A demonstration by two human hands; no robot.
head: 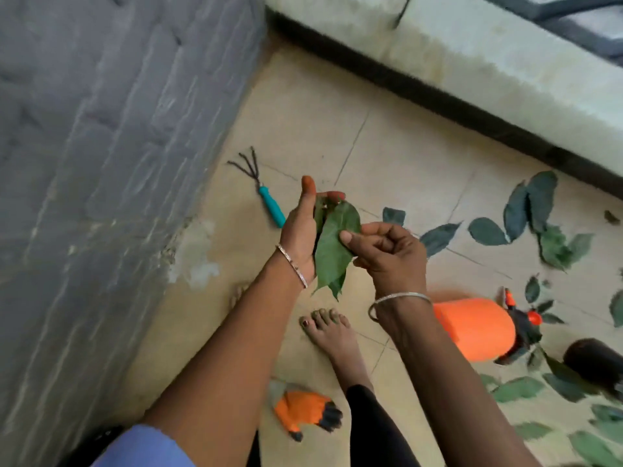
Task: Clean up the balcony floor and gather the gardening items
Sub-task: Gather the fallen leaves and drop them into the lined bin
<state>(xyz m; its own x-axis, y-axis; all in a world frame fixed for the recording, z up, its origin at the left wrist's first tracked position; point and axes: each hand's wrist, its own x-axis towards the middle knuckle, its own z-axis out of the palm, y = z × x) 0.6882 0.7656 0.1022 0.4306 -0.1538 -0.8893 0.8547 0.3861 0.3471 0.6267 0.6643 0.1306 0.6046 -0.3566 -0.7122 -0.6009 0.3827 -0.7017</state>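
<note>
Here, a downward view of a balcony corner. Beige floor tiles (387,156) with dark joints, stained pale near a grey block-patterned wall (101,163) on the left. A whitish ledge (472,62) with a dark base along the top right, and above it a dark railing (573,25) cut off by the frame.

In the middle, left hand (300,230) raised thumb-up, fingers curled round a bunch of green leaves (332,251) held above the floor. Right hand (387,251) just beside it, thumb and curled fingers pinching the front leaf of that bunch. A thin bangle on each of the 2 wrists.

On the tiles:
- A pronged hand rake (261,193) with a teal handle, beyond the left hand.
- An orange sprayer (472,328) on its side, to the right.
- A blurred orange glove (303,411) with black fingertips, near 1 bare foot (332,335).
- Loose leaves (539,203) scattered across the right side, several cropped at the edge.
- A dark rounded object (593,364) at the right edge, too cropped to identify.
</note>
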